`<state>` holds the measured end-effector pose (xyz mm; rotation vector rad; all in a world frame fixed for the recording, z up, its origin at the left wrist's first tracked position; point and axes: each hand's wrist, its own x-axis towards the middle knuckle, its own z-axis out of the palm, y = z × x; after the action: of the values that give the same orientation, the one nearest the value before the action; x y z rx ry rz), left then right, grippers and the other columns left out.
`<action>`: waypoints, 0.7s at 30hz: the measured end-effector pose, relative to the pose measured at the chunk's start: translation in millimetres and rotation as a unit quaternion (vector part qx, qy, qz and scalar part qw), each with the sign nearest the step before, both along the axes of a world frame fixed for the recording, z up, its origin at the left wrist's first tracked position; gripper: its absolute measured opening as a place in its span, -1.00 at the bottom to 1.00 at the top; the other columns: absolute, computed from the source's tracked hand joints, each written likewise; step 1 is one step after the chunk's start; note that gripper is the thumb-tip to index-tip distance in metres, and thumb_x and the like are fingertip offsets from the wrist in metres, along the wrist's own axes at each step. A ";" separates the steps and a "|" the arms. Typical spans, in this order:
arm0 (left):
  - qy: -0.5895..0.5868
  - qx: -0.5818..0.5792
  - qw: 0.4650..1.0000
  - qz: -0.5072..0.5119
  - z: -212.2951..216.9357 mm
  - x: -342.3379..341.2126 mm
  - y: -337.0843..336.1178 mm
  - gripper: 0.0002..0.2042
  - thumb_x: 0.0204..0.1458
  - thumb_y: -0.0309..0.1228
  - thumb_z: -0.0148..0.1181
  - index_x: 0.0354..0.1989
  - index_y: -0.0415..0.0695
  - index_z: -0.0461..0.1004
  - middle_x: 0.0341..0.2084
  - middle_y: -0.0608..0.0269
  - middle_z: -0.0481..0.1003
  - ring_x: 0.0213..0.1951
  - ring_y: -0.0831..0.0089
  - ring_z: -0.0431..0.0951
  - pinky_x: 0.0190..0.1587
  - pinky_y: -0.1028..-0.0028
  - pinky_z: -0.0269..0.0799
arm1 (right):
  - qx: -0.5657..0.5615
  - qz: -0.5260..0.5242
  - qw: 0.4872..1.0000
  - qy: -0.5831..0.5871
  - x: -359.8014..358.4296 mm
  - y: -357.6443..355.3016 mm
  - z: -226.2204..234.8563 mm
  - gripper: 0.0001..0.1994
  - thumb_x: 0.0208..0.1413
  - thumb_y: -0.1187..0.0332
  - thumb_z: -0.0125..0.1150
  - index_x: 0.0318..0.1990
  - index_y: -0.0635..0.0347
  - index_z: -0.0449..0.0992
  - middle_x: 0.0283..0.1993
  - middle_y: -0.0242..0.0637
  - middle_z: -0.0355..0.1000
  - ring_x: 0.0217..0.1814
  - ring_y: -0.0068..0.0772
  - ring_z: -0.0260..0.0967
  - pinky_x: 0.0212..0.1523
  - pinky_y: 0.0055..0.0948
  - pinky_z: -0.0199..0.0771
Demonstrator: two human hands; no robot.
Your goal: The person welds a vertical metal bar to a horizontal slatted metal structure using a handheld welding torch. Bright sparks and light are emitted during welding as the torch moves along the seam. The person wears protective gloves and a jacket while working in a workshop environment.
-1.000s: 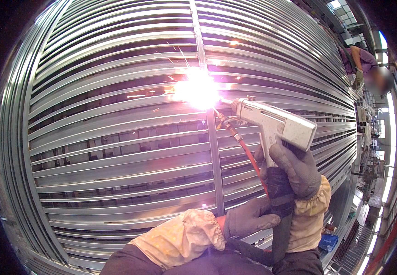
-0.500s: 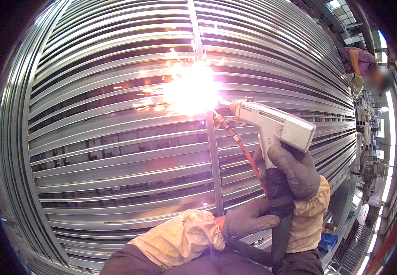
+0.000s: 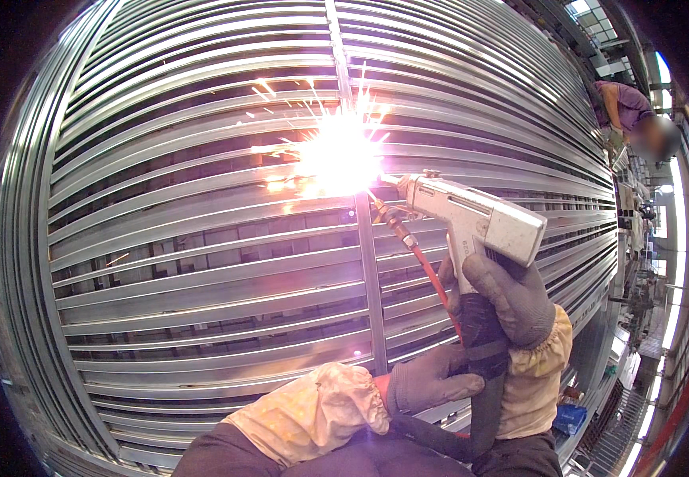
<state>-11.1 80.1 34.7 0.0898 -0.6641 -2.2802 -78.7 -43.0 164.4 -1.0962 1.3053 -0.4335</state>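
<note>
My right hand, in a grey glove, is wrapped round the grip of a silver-white welding gun. My left hand, gloved too, closes on the gun's black-wrapped cable just below the grip. The nozzle points left at a crosswise metal bar in a large frame of parallel metal slats. At its tip a white-pink glare with flying sparks hides the spot on the bar. A thin red hose runs from a brass fitting under the nozzle down toward my hands.
Pale cuffs cover my forearms. Another person bends over the far right end of the frame. Along the right edge lie a blue packet and a dark grate near the floor.
The glare and sparks have changed shape, with sparks now spraying more upward. The gun and both hands stay almost in place. The other person's arm has shifted slightly.
</note>
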 end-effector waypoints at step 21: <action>-0.026 -0.042 0.998 0.050 -1.5 -1.3 2.3 -0.40 0.25 -0.19 0.12 0.36 -0.31 0.22 0.10 0.13 0.43 0.09 0.42 0.39 0.19 0.35 0.31 | -0.002 -0.003 1.000 -0.015 -1.2 2.9 -2.2 -0.68 0.24 0.36 0.28 0.04 0.38 0.46 -0.25 -0.24 0.56 -0.34 -0.56 0.50 -0.37 -0.53 0.53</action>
<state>-12.4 82.4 33.1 0.1397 -0.7642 -2.1567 -79.9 -40.0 162.2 -1.0854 1.2822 -0.4550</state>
